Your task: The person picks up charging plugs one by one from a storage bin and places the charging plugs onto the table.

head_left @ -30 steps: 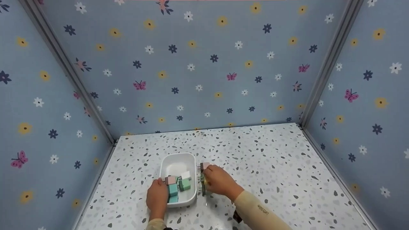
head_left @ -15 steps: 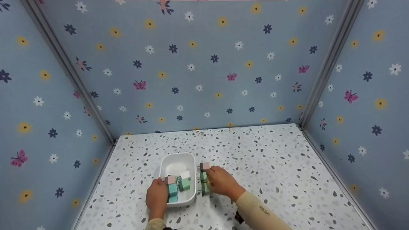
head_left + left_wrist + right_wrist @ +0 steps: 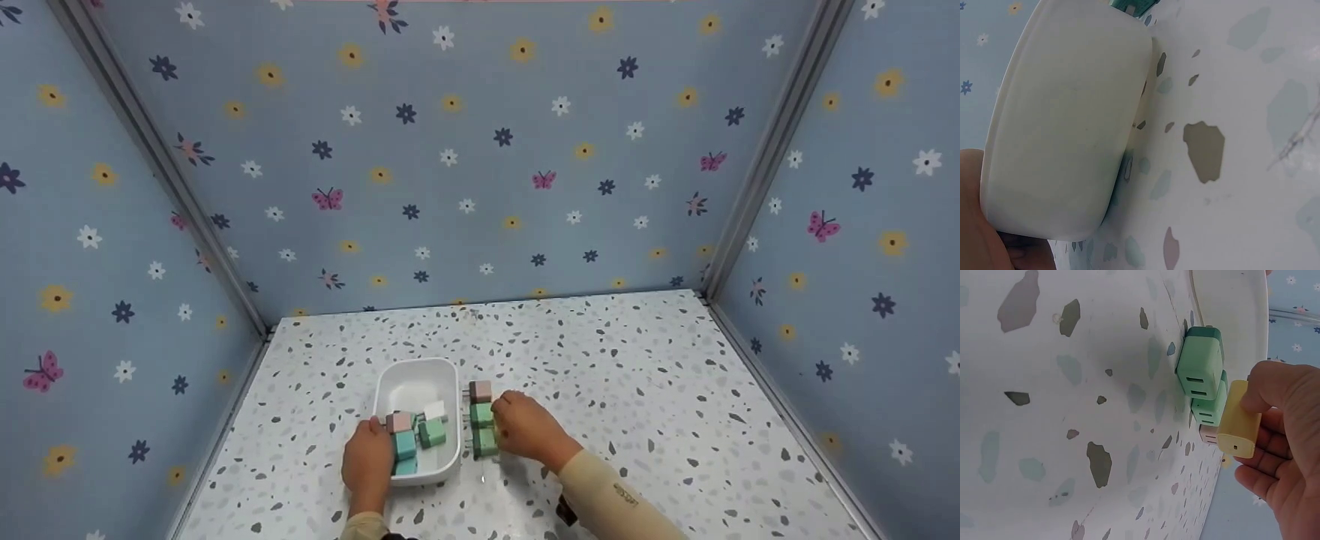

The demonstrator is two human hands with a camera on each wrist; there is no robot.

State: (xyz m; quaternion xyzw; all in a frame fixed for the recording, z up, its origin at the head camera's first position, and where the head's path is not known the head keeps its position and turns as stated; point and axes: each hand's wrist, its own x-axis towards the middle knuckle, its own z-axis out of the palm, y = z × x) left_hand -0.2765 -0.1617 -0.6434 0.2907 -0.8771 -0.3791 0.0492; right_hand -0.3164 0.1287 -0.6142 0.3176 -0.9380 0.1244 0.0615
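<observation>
My right hand (image 3: pixel 529 426) pinches a yellow USB charger (image 3: pixel 1239 419) between thumb and fingers. It is just right of a row on the table: a pink charger (image 3: pixel 481 391), a green charger (image 3: pixel 481 414) and another green charger (image 3: pixel 485 442), prongs pointing left. A white plastic container (image 3: pixel 416 369) stands left of the row. My left hand (image 3: pixel 367 459) grips its left wall, thumb at the rim. Inside lie a pink charger (image 3: pixel 400 422), a teal charger (image 3: pixel 405 445), a green charger (image 3: pixel 433 433) and a white charger (image 3: pixel 434 409); part of the pile is hidden.
The speckled white table (image 3: pixel 622 375) is enclosed by flower-patterned panels (image 3: pixel 480 150) at the back and both sides. Grey metal posts (image 3: pixel 772 150) stand at the rear corners. A small dark object (image 3: pixel 565 511) shows beside the right sleeve.
My right hand has shifted slightly right, away from the row, uncovering more of the pink and green chargers. The left hand and the container stay in place.
</observation>
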